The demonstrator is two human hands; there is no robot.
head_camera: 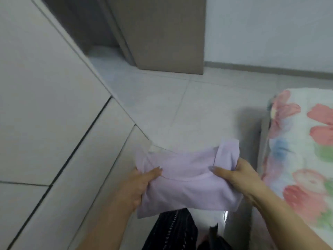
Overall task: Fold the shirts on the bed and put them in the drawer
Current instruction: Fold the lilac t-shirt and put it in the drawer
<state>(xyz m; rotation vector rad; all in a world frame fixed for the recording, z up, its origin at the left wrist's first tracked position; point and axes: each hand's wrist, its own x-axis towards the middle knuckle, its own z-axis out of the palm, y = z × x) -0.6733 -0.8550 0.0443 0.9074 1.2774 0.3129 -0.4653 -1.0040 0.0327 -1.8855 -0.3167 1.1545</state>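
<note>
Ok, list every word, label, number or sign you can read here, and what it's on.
No text can be read. The folded lilac shirt, gripped by the left hand and right hand, shows no print or label; the bedcover bears only flowers; the cabinet fronts are plain.

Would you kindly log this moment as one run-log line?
lilac shirt: folded, held above floor, not stowed | left hand: grips left edge | right hand: grips right edge | drawer fronts: at left
</note>
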